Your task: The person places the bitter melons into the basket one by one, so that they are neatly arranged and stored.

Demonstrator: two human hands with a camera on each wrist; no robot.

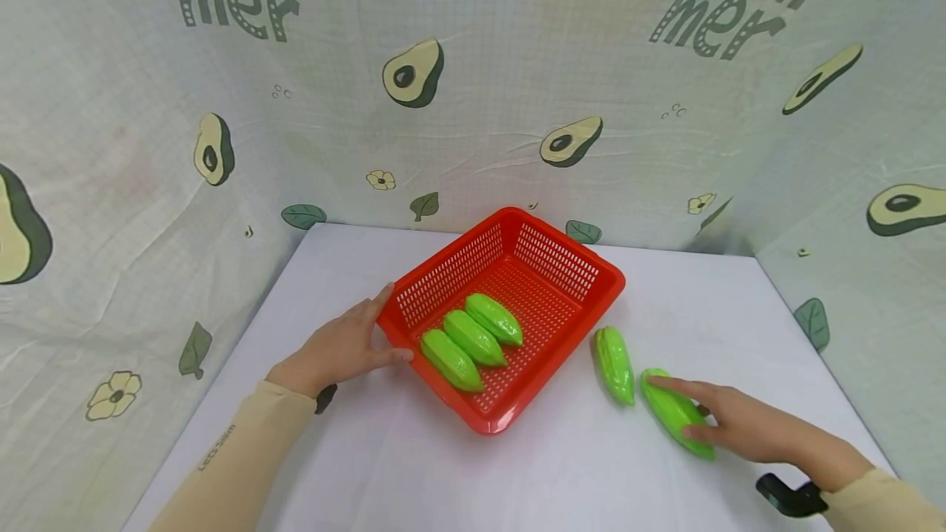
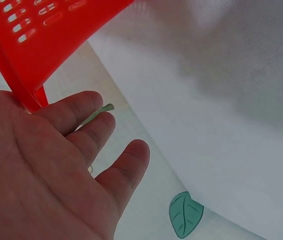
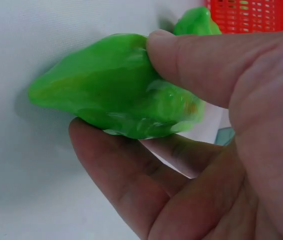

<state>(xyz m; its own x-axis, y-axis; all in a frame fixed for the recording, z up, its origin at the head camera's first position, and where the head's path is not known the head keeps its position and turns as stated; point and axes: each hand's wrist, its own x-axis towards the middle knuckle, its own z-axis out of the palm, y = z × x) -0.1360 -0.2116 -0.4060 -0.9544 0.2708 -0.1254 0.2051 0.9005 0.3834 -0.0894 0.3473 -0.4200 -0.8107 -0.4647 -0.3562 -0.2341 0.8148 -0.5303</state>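
Note:
A red plastic basket (image 1: 550, 372) stands mid-table, turned at an angle. Three glossy green starfruit (image 1: 493, 319) lie side by side in its near left part. My left hand (image 1: 336, 347) touches the basket's left corner, thumb and forefinger spread along the rim; in the left wrist view its other fingers (image 2: 124, 172) extend fairly straight. To the right of the basket, my right hand (image 1: 746, 424) holds another green starfruit (image 3: 96, 85) on the table between thumb and fingers. One more starfruit (image 1: 614, 366) lies between that hand and the basket.
The white table (image 1: 355, 466) is bounded at the back and sides by a pale cloth (image 1: 488, 121) printed with avocados, leaves and lettering. The basket's far corner is close to the back cloth. Black straps (image 1: 792, 496) circle the wrists.

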